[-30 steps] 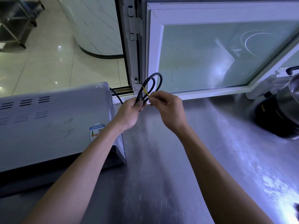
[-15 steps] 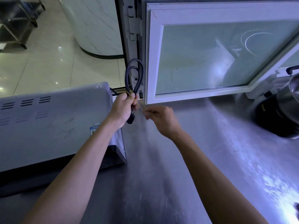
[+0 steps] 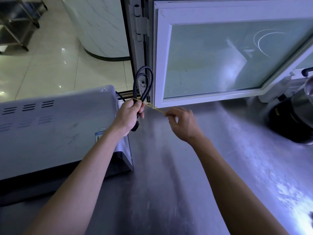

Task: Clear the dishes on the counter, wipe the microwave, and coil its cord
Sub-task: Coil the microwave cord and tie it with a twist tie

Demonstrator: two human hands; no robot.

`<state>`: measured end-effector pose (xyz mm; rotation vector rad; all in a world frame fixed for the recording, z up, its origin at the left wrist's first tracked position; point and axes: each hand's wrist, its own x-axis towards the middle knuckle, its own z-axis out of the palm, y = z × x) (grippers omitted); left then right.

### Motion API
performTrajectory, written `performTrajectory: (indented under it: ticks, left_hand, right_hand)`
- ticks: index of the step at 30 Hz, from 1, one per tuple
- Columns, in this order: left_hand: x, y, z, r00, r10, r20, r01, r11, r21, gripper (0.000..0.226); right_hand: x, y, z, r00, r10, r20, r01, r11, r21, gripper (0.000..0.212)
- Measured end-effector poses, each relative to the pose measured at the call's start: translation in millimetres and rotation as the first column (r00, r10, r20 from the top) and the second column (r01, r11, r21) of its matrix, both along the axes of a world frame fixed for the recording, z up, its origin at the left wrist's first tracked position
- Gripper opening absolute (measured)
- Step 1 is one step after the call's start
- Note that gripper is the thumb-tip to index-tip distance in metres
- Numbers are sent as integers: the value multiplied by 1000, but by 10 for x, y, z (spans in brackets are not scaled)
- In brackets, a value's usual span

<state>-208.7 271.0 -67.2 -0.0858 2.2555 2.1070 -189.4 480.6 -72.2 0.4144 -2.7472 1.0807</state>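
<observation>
My left hand (image 3: pixel 129 114) grips the black cord (image 3: pixel 143 82) of the microwave, folded into upright loops above my fist; the plug end hangs below my palm. A yellow rubber band (image 3: pixel 153 106) runs from the bundle to my right hand (image 3: pixel 182 123), which pinches it and holds it stretched taut to the right. The silver microwave (image 3: pixel 55 126) stands on the steel counter (image 3: pixel 169 184) at the left, its vented top facing me. The cord runs behind the microwave's back corner.
A white-framed glass window panel (image 3: pixel 228 61) stands just behind my hands. A dark cooker base with a steel pot (image 3: pixel 298 116) sits at the right edge. Tiled floor and a metal rack (image 3: pixel 18 22) show beyond the counter at the left.
My left hand turned the cord loops upright and moved left toward the microwave. My right hand pulled away to the right, stretching the rubber band out from the bundle.
</observation>
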Motion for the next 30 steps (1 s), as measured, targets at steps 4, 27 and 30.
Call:
performTrajectory:
  ticks: [4, 27, 30]
  left_hand:
    - [23, 16, -33, 1000, -14, 7, 15, 999, -40, 30]
    - [21, 28, -29, 997, 1, 75, -5, 999, 45, 31]
    - [44, 7, -55, 998, -29, 60, 29, 1000, -1, 31]
  right_hand:
    - [-28, 7, 69, 989, 46, 143, -57, 995, 79, 45]
    - [194, -297, 202, 901, 380, 211, 86, 320, -944, 35]
    - [181, -465, 188, 905, 296, 306, 298, 74, -952, 32]
